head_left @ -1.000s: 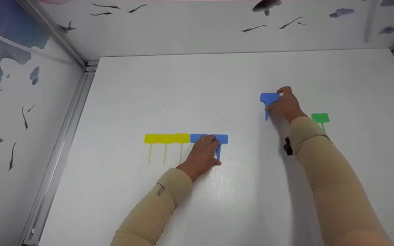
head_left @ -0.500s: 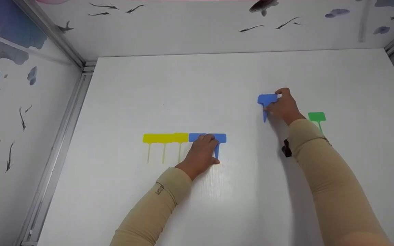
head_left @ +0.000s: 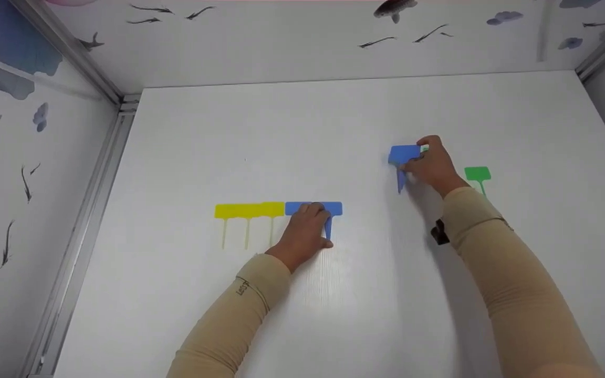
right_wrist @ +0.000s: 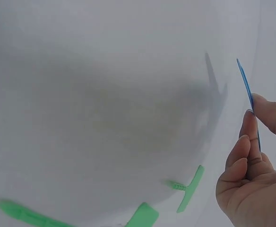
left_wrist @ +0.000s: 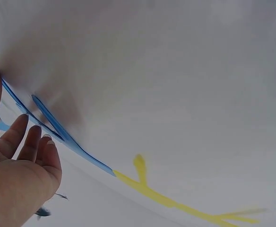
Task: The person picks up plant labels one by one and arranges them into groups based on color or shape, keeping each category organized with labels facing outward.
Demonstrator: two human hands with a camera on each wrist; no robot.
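In the head view, my right hand (head_left: 434,165) pinches a blue T-shaped plant label (head_left: 404,153) between thumb and fingers. The right wrist view shows this label (right_wrist: 245,85) edge-on, lifted off the white surface, its shadow beside it. My left hand (head_left: 305,228) rests over the blue labels (head_left: 332,208) lying side by side, covering part of them. Its thumb is at the tip of one label's stem, with the other fingers loosely bent near the heads. Left of these, yellow labels (head_left: 244,211) continue the row, heads level and stems towards me.
A green label (head_left: 477,173) lies right of my right forearm; several green labels (right_wrist: 189,189) show in the right wrist view. Printed panels (head_left: 281,47) stand at the back and left, with a metal frame (head_left: 87,210) along the left edge.
My right hand has shifted slightly left and towards me, tilting the blue label; a bit of green now shows beside its fingers. My left hand stays on the row. The head view has shifted slightly.
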